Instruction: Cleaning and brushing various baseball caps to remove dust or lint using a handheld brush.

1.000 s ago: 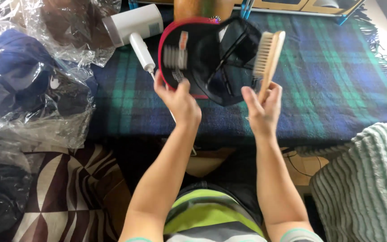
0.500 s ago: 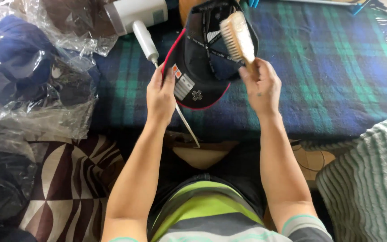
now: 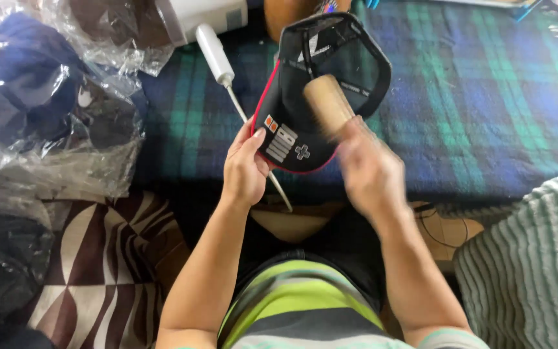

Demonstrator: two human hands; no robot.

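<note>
Two hands at work over the plaid blanket (image 3: 485,116). Left hand (image 3: 245,169) closed on the brim of the black cap (image 3: 318,97), thumb lying on top of the brim's printed panel; cap held upside down, hollow facing up, red edge visible along the brim. Right hand (image 3: 368,173) wrapped around the handle of the wooden brush (image 3: 328,105), motion-blurred; brush head sits inside the cap's hollow, touching the lining. White handheld appliance (image 3: 208,26) lies on the blanket just left of the cap, its cord running beneath the brim. Clear plastic bags (image 3: 53,97) with dark items farther left of the cap. Green knitted throw (image 3: 531,258) well right of it.
</note>
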